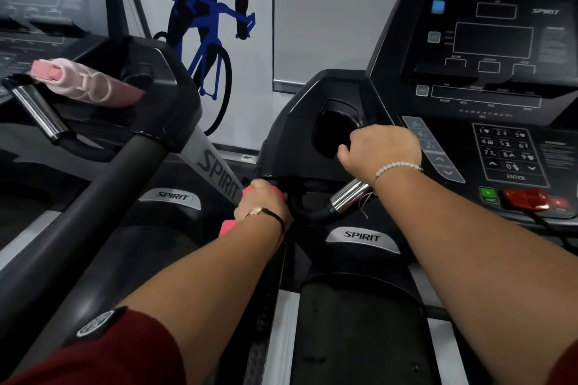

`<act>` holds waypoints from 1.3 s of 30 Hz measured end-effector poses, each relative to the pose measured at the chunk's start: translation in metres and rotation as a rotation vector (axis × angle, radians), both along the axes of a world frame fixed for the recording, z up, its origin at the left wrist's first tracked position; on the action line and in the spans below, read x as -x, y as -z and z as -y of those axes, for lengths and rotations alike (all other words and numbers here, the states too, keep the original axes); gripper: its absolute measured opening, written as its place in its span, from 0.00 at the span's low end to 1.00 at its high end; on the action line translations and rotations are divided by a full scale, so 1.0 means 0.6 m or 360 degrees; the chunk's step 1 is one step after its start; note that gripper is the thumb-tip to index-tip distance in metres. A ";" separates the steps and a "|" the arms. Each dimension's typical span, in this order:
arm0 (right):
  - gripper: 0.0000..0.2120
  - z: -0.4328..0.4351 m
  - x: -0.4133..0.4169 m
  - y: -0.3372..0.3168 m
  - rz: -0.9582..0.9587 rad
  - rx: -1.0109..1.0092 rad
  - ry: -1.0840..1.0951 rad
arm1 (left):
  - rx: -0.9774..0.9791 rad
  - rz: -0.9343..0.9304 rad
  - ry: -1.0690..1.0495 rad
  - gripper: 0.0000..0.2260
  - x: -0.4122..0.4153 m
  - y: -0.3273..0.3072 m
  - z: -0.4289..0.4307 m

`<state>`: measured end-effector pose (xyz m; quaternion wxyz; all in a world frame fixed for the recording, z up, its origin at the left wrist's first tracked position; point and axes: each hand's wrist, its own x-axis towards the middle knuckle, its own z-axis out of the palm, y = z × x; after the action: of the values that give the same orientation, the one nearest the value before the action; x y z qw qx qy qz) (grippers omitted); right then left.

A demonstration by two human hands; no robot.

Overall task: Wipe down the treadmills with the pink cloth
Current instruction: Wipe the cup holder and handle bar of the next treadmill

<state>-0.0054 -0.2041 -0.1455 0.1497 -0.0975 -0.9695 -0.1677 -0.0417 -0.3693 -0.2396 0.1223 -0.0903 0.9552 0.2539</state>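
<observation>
Standing at the right treadmill (359, 322); all positions are given off its console (494, 40). Left grip (261, 203) sits low off the console's left corner, fingers curled tight round the pink cloth (225, 227) and clamped on it. Cloth shows bright pink above the knuckles and below the wrist, the rest is hidden in the fist. It sits at the head of the dark side rail (275, 275); actual contact with the rail is covered by the fist. Slim watch (255, 212) on that wrist, maroon sleeve (125, 353) further back. Right grip (381, 147) is at the console's left side, knuckles up, on the right edge of the cup pocket (334, 131), thumb along the pocket lip. Fingers are folded under, so I cannot tell if they clamp the rim or just rest. Bead bracelet (397, 166) on that wrist, chrome pulse bar (352, 195) just below it. Keypad (506, 150) on the console's lower face, green start button (488, 194) and red safety key (525, 198) under that. Well left of the console: second treadmill (162, 87) with a pale pink roll (90, 84) lying on its handlebar area. Cyclist mural (206, 25) on the wall between the two machines.
</observation>
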 end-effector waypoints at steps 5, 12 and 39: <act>0.21 -0.001 -0.001 0.001 0.0007 -0.0018 -0.0006 | 0.0026 0.0143 0.0288 0.26 0.030 -0.018 0.008; 0.21 -0.003 0.000 0.004 -0.0021 -0.0038 -0.0016 | -0.0863 0.0785 0.0199 0.09 0.073 -0.023 0.029; 0.20 0.003 -0.002 0.000 0.0047 -0.0071 0.0064 | -0.1019 0.0955 0.0060 0.30 -0.014 0.014 0.109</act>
<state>-0.0044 -0.2058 -0.1457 0.1341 -0.1111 -0.9655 -0.1936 -0.0335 -0.4346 -0.2480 0.4206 -0.1003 0.7521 0.4973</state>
